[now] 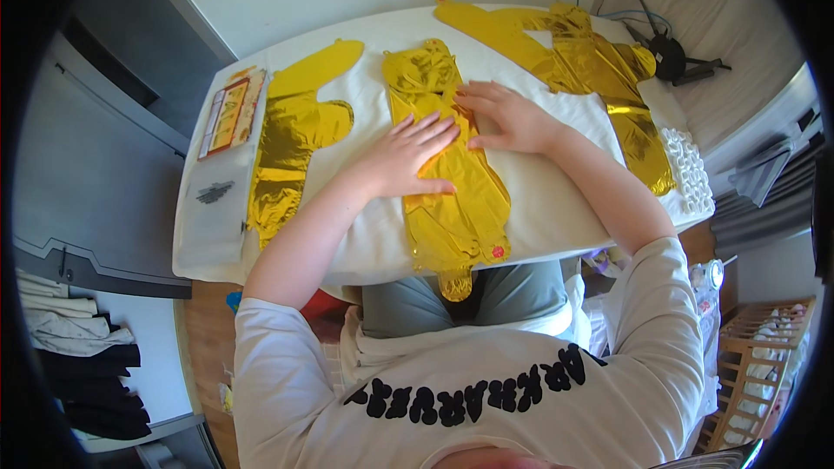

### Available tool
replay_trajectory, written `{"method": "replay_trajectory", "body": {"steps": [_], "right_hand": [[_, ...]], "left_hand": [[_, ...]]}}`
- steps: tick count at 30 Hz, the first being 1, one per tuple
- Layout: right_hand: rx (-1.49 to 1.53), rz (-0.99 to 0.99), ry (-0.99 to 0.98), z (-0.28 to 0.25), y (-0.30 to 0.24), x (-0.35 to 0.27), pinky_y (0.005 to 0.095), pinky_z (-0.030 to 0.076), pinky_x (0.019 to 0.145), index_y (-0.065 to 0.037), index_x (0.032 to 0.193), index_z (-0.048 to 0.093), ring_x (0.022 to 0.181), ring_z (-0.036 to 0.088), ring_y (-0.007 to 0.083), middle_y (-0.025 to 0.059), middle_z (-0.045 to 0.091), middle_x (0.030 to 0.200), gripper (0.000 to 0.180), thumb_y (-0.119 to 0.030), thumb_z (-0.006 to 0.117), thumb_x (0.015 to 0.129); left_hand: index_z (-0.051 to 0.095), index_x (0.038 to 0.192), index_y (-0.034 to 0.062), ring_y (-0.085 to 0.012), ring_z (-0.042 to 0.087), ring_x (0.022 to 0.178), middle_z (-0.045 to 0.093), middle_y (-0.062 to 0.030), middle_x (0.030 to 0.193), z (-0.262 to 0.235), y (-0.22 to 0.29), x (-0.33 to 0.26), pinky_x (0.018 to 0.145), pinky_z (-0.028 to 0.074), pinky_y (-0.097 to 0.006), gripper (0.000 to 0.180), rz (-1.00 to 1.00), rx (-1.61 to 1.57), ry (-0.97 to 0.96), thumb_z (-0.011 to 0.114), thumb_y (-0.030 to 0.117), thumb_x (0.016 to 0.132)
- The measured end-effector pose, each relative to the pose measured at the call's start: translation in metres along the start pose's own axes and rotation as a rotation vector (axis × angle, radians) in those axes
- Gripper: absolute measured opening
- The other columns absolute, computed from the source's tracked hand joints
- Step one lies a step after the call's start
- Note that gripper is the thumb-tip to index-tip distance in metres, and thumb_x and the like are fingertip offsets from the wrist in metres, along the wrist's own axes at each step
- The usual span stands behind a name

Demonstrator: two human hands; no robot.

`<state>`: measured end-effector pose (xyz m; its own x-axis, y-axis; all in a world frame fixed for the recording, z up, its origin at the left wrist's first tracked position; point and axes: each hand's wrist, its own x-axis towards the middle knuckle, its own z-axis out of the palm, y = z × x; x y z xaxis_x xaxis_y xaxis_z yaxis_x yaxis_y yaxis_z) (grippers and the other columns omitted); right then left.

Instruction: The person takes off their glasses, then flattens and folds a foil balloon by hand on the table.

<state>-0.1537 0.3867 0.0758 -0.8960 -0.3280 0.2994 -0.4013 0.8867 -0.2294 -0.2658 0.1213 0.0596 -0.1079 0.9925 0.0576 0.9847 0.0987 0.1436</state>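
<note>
Gold foil balloon (452, 200), deflated and flat, lay lengthwise across the middle of the table (556, 208), with its tail end overhanging the near edge. Left hand (404, 159) pressed palm-down on the balloon's mid-section, fingers (426, 132) spread and extended, grasping nothing. Right hand (506, 117) likewise laid flat just beyond, toward the far edge, fingers (473, 97) stretched over the balloon's upper part, nothing gripped. Both hands close together, fingertips nearly meeting over the foil.

Second gold foil balloon (291, 135) positioned flat toward the left edge, well apart from the hands. Third gold foil balloon (599, 69) spread along the far right corner, running down toward the right edge. Clear plastic packet (217, 200) placed at the left edge, with a red-and-yellow card (228, 113) beyond it near the far left corner. White textured item (686, 165) located at the right edge; kind not determinable. Table covered in white cloth. Black stand-like object (671, 56) seen beyond the far right corner, off the table.
</note>
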Motion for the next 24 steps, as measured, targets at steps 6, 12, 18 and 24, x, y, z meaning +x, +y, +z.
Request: {"method": "replay_trajectory", "body": {"steps": [6, 12, 18, 24], "right_hand": [[-0.136, -0.203, -0.015, -0.025, -0.018, -0.024, 0.0474, 0.047, 0.111, -0.009, 0.139, 0.062, 0.131, 0.058, 0.0341, 0.0125, 0.059, 0.148, 0.057, -0.026, 0.076, 0.087], [-0.142, -0.485, -0.063, -0.032, -0.054, -0.048, 0.0445, 0.050, 0.108, -0.016, 0.124, 0.072, 0.125, 0.062, 0.0284, 0.0072, 0.066, 0.137, 0.042, -0.012, 0.075, 0.082], [0.149, -0.374, -0.068, -0.029, -0.060, -0.037, 0.0445, 0.049, 0.102, -0.011, 0.107, 0.078, 0.121, 0.062, 0.0297, 0.0076, 0.070, 0.128, 0.022, -0.007, 0.073, 0.086], [0.372, -0.234, -0.213, -0.029, -0.080, -0.014, 0.0420, 0.035, 0.109, -0.010, 0.096, 0.076, 0.111, 0.055, 0.0271, 0.0064, 0.072, 0.118, 0.007, -0.015, 0.070, 0.096]], "left_hand": [[0.033, 0.163, 0.0085, -0.0346, 0.024, 0.159, 0.031, -0.0160, 0.170, 0.002, 0.001, -0.001, 0.129, 0.019, -0.052, 0.106, -0.008, 0.025, 0.026, 0.058, 0.079, 0.089], [0.032, 0.164, 0.0096, -0.0312, 0.022, 0.160, 0.031, -0.0137, 0.171, 0.000, 0.004, -0.003, 0.130, 0.017, -0.049, 0.112, -0.020, 0.019, 0.024, 0.063, 0.080, 0.083], [0.032, 0.164, 0.0089, -0.0302, 0.021, 0.160, 0.030, -0.0125, 0.171, -0.008, 0.011, -0.001, 0.131, 0.016, -0.048, 0.114, -0.054, -0.005, -0.006, 0.066, 0.080, 0.081], [0.032, 0.164, 0.0097, -0.0298, 0.021, 0.161, 0.030, -0.0128, 0.171, -0.004, 0.006, -0.002, 0.131, 0.016, -0.049, 0.114, -0.036, -0.017, 0.009, 0.069, 0.078, 0.080]]}}
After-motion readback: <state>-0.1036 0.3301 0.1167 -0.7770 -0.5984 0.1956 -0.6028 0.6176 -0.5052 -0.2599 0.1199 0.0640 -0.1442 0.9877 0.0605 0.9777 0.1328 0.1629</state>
